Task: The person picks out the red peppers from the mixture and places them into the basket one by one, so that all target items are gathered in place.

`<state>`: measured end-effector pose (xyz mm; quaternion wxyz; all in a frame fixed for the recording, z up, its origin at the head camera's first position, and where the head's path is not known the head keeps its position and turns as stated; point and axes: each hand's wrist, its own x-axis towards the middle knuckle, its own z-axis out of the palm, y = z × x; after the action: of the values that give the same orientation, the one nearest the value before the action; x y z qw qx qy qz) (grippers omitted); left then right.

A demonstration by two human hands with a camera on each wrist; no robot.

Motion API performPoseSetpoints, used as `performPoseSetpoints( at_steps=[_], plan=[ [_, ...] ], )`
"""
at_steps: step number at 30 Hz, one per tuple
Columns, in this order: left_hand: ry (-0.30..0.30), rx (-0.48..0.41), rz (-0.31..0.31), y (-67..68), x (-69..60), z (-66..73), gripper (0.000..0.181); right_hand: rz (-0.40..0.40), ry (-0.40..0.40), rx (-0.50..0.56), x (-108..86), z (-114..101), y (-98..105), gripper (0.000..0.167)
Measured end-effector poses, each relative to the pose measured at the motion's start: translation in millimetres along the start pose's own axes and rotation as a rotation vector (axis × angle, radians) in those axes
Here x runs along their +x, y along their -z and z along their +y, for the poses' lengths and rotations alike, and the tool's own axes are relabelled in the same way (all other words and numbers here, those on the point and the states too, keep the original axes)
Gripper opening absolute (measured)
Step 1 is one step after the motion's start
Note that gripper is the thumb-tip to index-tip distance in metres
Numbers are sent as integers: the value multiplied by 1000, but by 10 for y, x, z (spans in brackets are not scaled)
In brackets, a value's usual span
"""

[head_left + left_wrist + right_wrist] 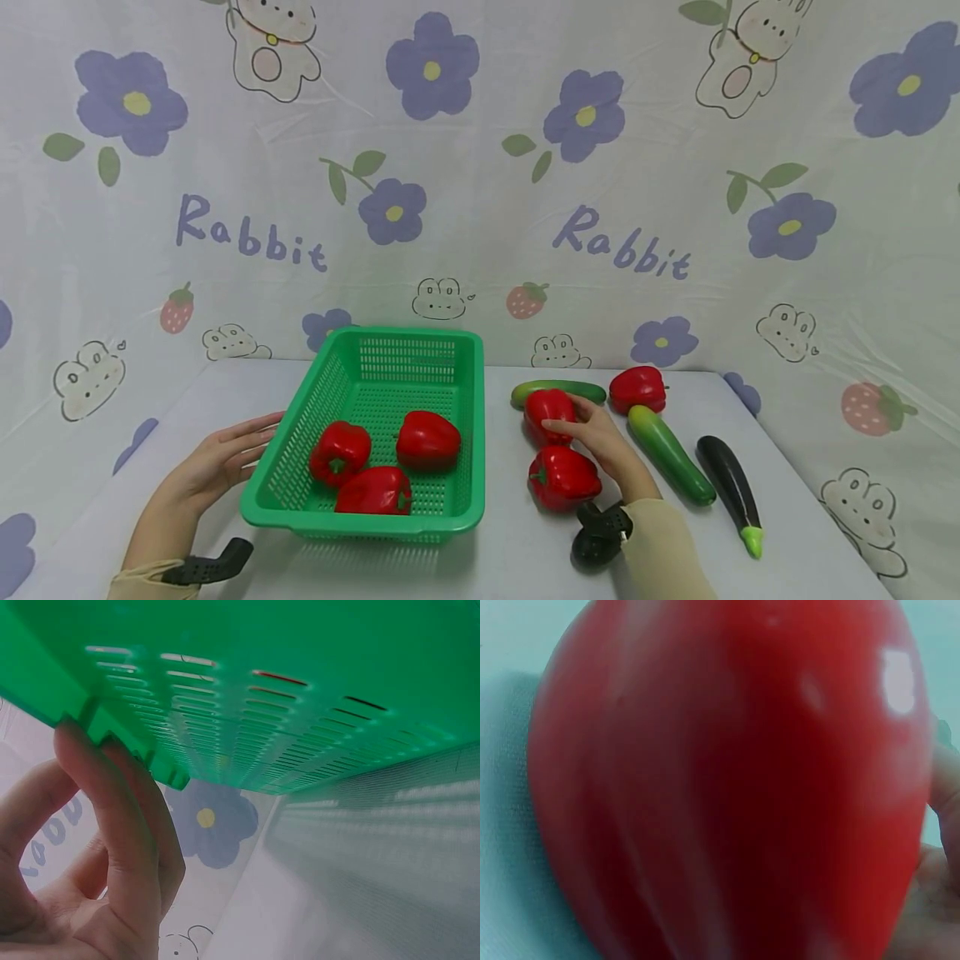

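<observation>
A green plastic basket (363, 523) stands left of centre with three red bell peppers in it, one of them the pepper (427, 442) on its right side. My left hand (217, 467) is at the basket's left side, its loosely bent fingertips touching the rim in the left wrist view. Right of the basket, my right hand (600, 433) holds a red bell pepper (547, 415) between thumb and fingers. Just in front of that lies another red bell pepper (562, 479). A large red pepper surface (727, 780) fills most of the right wrist view and hides much of the hand.
A cucumber (543, 390) lies behind the held pepper. Farther right are a red bell pepper (637, 389), another cucumber (670, 454) and a long dark eggplant (729, 483). A dark round object (595, 550) sits beside the right wrist. A patterned cloth (465, 167) hangs behind the white table.
</observation>
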<state>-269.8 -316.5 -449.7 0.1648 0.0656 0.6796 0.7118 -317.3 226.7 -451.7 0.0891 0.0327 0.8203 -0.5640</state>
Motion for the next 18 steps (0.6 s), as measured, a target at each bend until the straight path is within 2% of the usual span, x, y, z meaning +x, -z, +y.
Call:
performPoseSetpoints(
  at_steps=[18],
  plan=[
    [4, 15, 12, -11, -4, 10, 32, 7, 65, 11, -46, -206, 38, 86]
  ],
)
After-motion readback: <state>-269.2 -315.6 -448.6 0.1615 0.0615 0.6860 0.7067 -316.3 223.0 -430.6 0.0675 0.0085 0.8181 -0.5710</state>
